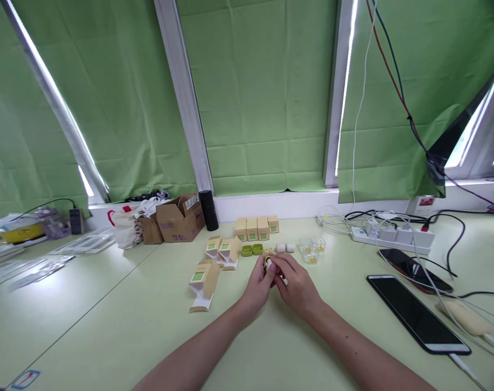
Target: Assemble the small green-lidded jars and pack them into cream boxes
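My left hand (pixel 257 285) and my right hand (pixel 296 282) meet over the pale green table (pixel 149 326), fingers pinched together on a small white and yellow item (pixel 268 264). Just beyond them lie two green cases (pixel 252 250), two white pieces (pixel 285 247) and small clear cups (pixel 312 248) with yellow bits inside. Opened cream cartons with green labels (pixel 214 260) lie to the left. A row of closed cream boxes (pixel 257 228) stands behind.
Brown cardboard boxes (pixel 177 220) and a black cylinder (pixel 208 209) stand near the window sill. A power strip (pixel 393 236) with cables, two phones (pixel 418 312) and a cream pouch (pixel 467 317) lie at right. Flat plastic packets (pixel 47 260) lie far left.
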`<state>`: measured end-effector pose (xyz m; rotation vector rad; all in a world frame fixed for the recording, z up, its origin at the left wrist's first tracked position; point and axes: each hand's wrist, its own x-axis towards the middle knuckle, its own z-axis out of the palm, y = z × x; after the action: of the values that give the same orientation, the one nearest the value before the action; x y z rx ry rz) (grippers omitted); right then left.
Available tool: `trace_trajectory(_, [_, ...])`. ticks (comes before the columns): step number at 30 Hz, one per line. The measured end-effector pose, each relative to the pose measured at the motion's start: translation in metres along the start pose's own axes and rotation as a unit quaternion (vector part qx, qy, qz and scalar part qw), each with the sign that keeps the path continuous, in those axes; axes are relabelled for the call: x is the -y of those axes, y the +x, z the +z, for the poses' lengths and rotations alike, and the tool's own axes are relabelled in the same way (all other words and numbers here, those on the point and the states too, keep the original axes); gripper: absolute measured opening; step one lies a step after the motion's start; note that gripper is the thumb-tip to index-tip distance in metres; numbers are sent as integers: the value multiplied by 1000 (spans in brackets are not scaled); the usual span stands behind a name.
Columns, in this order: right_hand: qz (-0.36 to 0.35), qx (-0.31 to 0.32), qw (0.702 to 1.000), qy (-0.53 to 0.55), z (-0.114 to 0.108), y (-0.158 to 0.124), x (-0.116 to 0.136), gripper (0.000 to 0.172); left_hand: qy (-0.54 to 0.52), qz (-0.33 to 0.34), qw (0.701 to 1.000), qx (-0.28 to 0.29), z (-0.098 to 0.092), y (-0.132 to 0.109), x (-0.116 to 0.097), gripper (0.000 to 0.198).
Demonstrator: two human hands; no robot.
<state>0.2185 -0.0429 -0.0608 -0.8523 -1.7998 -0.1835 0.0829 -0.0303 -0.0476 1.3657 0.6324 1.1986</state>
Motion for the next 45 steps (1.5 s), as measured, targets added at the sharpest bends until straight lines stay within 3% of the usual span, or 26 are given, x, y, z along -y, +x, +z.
trace_trajectory(15, [4, -9, 1000, -4, 2, 1, 1, 35, -10, 7, 1000, 6, -1, 1, 3, 55])
trace_trajectory(25, [50, 43, 996, 52, -2, 3, 4, 57, 15, 9, 1000, -21, -4, 3, 3, 65])
trace_trajectory(39, [96, 28, 993, 65, -1, -1, -5, 40, 18, -20, 1000, 2, -9, 6, 0, 70])
trace_trajectory(45, [211, 8, 966, 149, -6, 4, -6, 31, 102, -13, 994, -19, -21, 7, 1, 72])
